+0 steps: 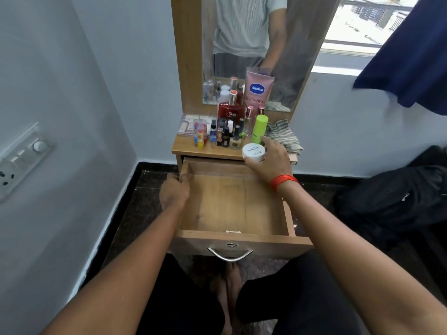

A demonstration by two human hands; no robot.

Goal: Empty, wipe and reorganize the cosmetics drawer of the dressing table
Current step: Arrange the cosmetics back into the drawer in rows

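Note:
The wooden drawer [289,221] of the dressing table is pulled out, and its bare floor holds nothing. My left hand [174,191] grips the drawer's left wall near the back. My right hand [268,157] holds a round white jar [254,152] above the drawer's back right corner, at the tabletop's front edge. On the tabletop [183,146] stand several cosmetics: a pink Vaseline tube [257,90], a red perfume bottle [229,110], a green bottle [260,128], small nail polish bottles [226,135] and lip balms [200,134].
A striped cloth [283,136] lies on the right of the tabletop. A mirror [244,32] rises behind the cosmetics. A switch panel [21,158] is on the left wall. A dark bag [391,197] sits on the floor to the right. A blue cloth [411,59] hangs by the window.

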